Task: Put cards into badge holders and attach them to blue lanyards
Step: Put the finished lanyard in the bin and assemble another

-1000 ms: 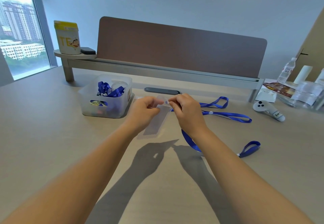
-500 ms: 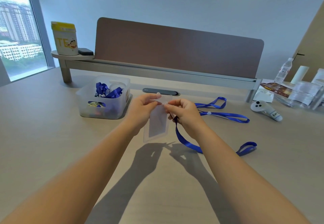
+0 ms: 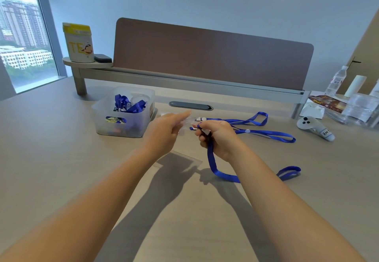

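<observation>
The counter (image 3: pixel 61 159) carries a clear bin (image 3: pixel 123 116) of lanyards toward its far edge. Mid-counter, above the surface, the right hand (image 3: pixel 217 136) has its grip clamped on a blue lanyard (image 3: pixel 213 165) trailing to the counter. The left hand (image 3: pixel 166 132) pinches a clear badge holder (image 3: pixel 187 124), blurred, beside it.

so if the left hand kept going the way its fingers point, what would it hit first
Probably the dark oval grommet in the desk. The left hand points up and right, past the clear bin; depth is unclear, so it might pass above.
</observation>
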Tool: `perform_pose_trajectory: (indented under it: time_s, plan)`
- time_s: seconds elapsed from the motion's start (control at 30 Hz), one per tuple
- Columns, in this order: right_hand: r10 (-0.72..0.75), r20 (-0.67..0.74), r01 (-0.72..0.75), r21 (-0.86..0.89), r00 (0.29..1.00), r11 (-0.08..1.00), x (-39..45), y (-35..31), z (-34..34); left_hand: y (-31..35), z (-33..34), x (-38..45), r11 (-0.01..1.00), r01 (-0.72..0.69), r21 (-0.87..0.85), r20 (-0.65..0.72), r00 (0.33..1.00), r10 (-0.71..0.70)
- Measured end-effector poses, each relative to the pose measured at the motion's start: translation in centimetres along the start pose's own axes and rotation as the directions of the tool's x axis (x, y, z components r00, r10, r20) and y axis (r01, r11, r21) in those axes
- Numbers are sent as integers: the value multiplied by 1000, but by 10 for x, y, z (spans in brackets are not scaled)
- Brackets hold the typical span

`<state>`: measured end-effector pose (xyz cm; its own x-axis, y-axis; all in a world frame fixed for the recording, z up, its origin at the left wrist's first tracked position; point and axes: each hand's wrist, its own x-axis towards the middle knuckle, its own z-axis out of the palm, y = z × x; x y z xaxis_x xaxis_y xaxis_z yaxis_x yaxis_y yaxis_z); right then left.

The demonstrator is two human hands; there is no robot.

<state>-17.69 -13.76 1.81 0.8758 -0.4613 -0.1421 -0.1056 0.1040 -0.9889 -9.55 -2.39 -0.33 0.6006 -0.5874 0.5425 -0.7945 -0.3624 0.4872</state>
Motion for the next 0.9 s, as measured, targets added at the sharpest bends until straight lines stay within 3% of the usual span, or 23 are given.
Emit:
perform_pose_trajectory:
  time_s: [0.27, 0.4, 0.57, 0.73, 0.83, 0.9]
  plan:
    - [63, 28, -60, -111, 998, 992, 2, 1, -3, -11, 0, -5, 888, -315, 334, 78, 948, 307]
    - [51, 39, -49, -37, 998, 998, -1, 1, -2, -8, -4, -3, 802, -355, 480, 69, 927, 369]
    - [41, 19, -41, -20, 999, 999, -3, 0, -1, -8, -3, -4, 768, -390, 508, 104, 913, 395]
    - [16, -21, -17, -11, 1000, 1000, -2, -1, 1, -6, -1, -4, 839, -367, 402, 100, 928, 358]
    - [5, -32, -6, -17, 999, 1000, -1, -1, 1, 3, -1, -3, 975, -134, 178, 195, 976, 99]
    - [-16, -21, 16, -26, 1000, 1000, 1, 0, 0, 9, -4, -2, 998, 58, -36, 299, 953, -44]
